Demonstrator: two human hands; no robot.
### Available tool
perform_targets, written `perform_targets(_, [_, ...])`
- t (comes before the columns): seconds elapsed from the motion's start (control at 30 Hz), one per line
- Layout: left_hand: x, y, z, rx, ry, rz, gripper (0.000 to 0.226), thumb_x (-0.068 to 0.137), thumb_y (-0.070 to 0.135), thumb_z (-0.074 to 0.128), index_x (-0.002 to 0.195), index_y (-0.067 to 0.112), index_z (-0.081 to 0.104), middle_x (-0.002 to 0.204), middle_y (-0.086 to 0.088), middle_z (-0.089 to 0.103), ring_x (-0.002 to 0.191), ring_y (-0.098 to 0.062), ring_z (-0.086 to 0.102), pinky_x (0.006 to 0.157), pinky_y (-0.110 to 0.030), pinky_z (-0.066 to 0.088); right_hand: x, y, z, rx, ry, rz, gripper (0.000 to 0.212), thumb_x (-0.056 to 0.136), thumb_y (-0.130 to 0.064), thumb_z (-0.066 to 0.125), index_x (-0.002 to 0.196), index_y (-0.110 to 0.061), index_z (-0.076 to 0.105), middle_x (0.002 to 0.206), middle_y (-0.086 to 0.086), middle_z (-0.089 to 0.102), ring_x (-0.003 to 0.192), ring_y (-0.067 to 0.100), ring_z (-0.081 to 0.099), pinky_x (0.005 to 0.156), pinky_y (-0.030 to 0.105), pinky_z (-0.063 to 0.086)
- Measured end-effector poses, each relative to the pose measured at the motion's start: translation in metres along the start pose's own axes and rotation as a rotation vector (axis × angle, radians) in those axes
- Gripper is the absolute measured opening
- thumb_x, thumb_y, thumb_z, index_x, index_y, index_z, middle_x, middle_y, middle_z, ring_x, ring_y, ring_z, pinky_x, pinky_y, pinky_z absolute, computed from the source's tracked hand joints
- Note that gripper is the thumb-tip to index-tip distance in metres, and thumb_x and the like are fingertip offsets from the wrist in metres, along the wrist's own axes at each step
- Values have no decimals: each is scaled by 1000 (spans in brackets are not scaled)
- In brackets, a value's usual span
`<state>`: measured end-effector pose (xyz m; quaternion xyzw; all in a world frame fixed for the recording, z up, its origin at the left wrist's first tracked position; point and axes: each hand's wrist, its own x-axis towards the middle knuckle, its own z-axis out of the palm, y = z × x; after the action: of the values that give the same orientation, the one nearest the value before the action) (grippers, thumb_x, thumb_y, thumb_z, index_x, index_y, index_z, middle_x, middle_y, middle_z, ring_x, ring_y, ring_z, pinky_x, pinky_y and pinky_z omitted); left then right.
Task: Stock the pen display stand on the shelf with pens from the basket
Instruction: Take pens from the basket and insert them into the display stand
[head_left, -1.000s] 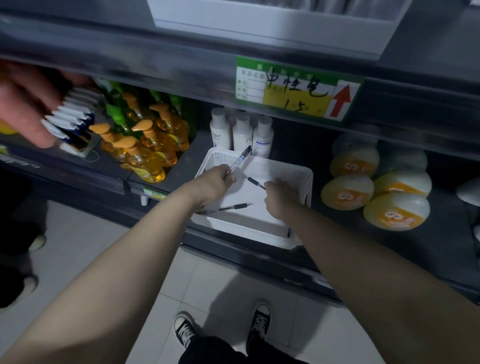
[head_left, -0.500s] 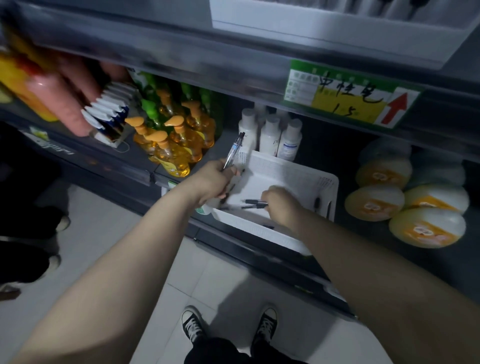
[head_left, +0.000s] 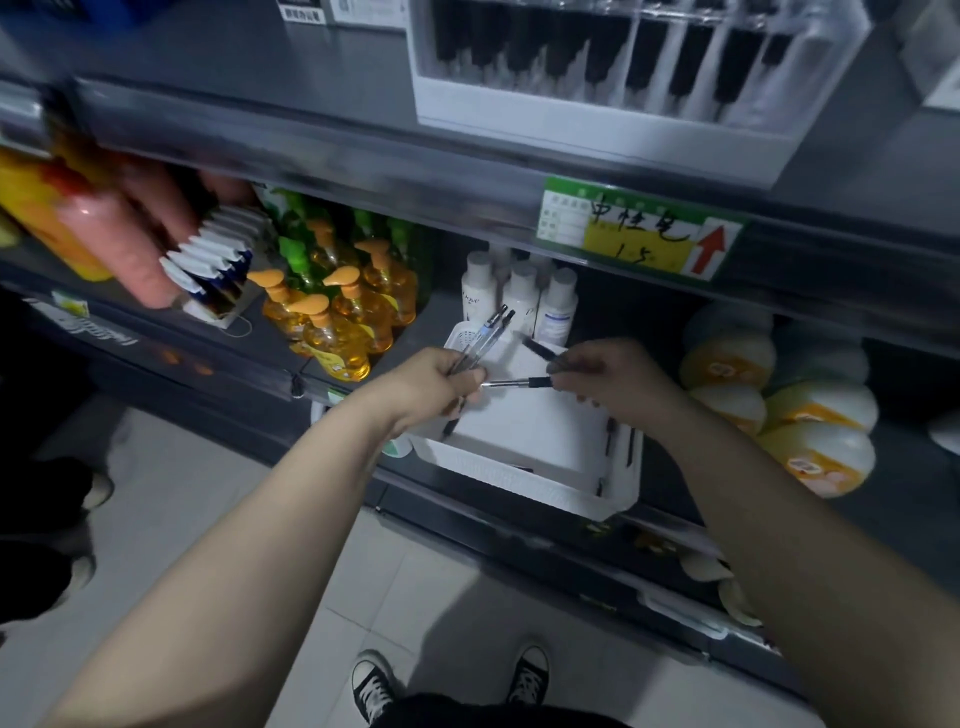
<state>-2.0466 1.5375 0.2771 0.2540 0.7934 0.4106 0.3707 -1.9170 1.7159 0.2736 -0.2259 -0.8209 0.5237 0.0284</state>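
A white plastic basket (head_left: 530, 483) sits on the lower shelf, with a few pens lying along its right wall. My left hand (head_left: 431, 387) is above its left side, shut on two clear pens (head_left: 483, 338) that point up and away. My right hand (head_left: 613, 382) is over the basket's far right, gripping two black-tipped pens: one (head_left: 519, 383) points left towards my left hand, the other (head_left: 540, 349) angles up to the left. The white pen display stand (head_left: 597, 130) stands on the upper shelf, its slots holding several dark pens.
Orange soap pump bottles (head_left: 337, 322) stand left of the basket and white bottles (head_left: 519, 296) behind it. Round yellow-white packs (head_left: 810, 431) lie to the right. Another person's hand (head_left: 135, 228) holds a card pack at far left. A green price tag (head_left: 639, 234) hangs on the shelf edge.
My left hand now holds two pens instead of one. My right hand has lifted out of the basket with two pens. The view has tilted up, showing the display stand.
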Motion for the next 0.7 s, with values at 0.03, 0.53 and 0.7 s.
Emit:
perform_targets(0.03, [-4, 0, 0, -48, -10, -8, 23, 96, 19, 52, 77, 6, 55, 59, -3, 45, 43, -5, 45, 39, -10, 35, -4, -3, -1, 114, 34, 19, 11, 85, -1, 65, 94, -5, 69, 59, -7, 65, 48, -3, 51, 48, 14, 40])
perform_targets(0.53, [-76, -24, -24, -590, -274, 147, 22, 97, 10, 45, 92, 16, 66, 67, -1, 51, 53, -12, 47, 52, -23, 44, -44, -85, 84, 504, 220, 23, 8, 88, -19, 65, 92, -17, 72, 58, 2, 56, 49, 7, 49, 51, 18, 42])
perform_targets(0.7, [-95, -33, -50, -808, -151, 147, 21, 95, 10, 42, 105, 5, 60, 94, -19, 57, 80, -28, 54, 62, -33, 44, -54, -113, 122, 612, 265, 58, 17, 92, -11, 58, 107, -10, 67, 81, 1, 65, 74, 8, 59, 66, 18, 47])
